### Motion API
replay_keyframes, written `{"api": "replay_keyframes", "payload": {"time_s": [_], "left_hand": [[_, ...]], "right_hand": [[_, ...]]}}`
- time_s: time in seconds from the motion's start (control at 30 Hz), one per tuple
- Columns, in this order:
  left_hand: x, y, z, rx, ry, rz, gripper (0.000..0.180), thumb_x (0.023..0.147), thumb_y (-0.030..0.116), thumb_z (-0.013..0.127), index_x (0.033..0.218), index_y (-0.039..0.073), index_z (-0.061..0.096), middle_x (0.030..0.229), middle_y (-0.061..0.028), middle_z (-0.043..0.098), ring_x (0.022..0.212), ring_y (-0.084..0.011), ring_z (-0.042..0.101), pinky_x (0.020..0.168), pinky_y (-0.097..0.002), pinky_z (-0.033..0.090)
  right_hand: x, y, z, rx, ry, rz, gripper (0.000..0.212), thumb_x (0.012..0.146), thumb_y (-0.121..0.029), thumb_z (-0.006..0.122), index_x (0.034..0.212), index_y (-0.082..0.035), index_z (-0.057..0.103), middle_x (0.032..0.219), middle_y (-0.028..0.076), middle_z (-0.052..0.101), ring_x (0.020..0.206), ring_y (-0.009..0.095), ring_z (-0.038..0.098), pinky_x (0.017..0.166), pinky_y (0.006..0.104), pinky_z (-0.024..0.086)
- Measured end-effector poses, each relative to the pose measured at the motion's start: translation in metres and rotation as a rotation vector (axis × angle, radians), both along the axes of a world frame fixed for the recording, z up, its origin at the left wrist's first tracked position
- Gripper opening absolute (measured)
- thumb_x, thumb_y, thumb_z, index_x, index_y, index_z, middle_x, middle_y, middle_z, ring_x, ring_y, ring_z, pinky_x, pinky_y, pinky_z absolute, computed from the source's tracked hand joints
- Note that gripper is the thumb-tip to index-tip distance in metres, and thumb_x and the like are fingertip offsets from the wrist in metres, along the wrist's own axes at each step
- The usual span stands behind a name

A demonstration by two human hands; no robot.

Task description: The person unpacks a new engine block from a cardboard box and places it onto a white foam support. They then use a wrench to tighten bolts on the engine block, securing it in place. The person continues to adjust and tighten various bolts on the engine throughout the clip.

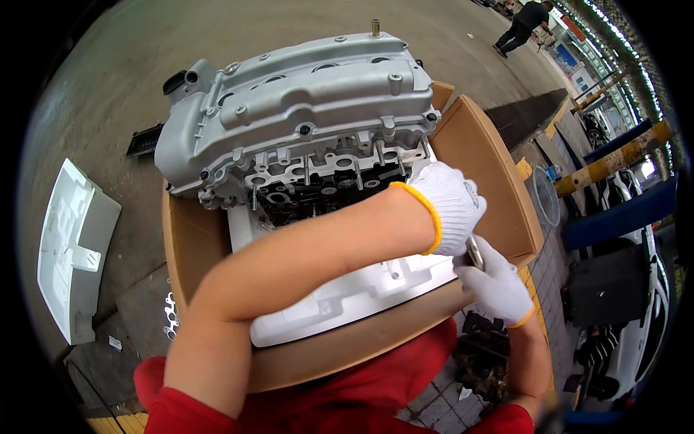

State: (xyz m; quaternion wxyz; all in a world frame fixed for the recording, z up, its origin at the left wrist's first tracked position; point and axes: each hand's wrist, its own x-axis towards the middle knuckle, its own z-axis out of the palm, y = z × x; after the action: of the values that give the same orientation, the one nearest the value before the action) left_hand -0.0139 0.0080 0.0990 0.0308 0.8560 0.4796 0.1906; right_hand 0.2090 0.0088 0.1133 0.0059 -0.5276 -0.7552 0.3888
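My left hand (450, 206), in a white knit glove with a yellow cuff, reaches across the box to the engine's right end, its fingers curled. Just below it my right hand (500, 281), gloved alike, is closed around a silver metal tool handle (475, 253). The handle runs up toward my left hand, which seems to grip its upper end; the tool's head is hidden. In front of me a grey engine (303, 98) with studs along its near side sits in an open cardboard box (499, 173). White foam packing (361, 293) lies along the box's near side.
A white foam shell (72, 253) stands on the floor at left, near a metal gasket (170, 317). Dark greasy parts (483, 354) lie at lower right. Beyond the box are a clear plastic tub (542, 195), a yellow post (614, 163) and a person (524, 27) far off.
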Motion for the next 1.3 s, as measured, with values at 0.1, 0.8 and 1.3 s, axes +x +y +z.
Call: {"api": "replay_keyframes", "payload": {"time_s": [0.1,0.8,1.3], "left_hand": [[-0.005,-0.007,0.003,-0.087,-0.258,0.026,0.058,0.091,0.044,0.071,0.129,0.001,0.062,0.118,-0.0237,0.070,0.111,-0.0401,0.070,0.093,-0.0480,0.058],[-0.027,0.010,-0.160,-0.869,-1.717,-0.558,0.044,0.106,0.039,0.067,0.118,-0.002,0.073,0.109,-0.0076,0.074,0.102,-0.0142,0.066,0.094,-0.0330,0.055],[-0.029,0.016,-0.163,-0.696,-1.992,-0.710,0.048,0.108,0.047,0.061,0.111,-0.001,0.071,0.101,-0.0094,0.075,0.097,-0.0172,0.072,0.091,-0.0326,0.057]], "right_hand": [[0.016,0.006,0.013,-0.512,0.490,-0.235,0.041,0.093,-0.003,0.065,0.133,0.006,0.060,0.110,0.012,0.073,0.099,0.019,0.071,0.080,0.0329,0.059],[-0.094,-0.029,-0.036,-0.729,0.807,-0.410,0.064,0.093,0.004,0.055,0.155,0.006,0.039,0.155,0.022,0.048,0.145,0.038,0.049,0.121,0.0584,0.040],[-0.114,-0.036,-0.052,-0.121,0.432,-0.213,0.041,0.088,0.015,0.048,0.125,0.006,0.065,0.135,0.027,0.060,0.118,0.039,0.070,0.096,0.0366,0.055]]}}
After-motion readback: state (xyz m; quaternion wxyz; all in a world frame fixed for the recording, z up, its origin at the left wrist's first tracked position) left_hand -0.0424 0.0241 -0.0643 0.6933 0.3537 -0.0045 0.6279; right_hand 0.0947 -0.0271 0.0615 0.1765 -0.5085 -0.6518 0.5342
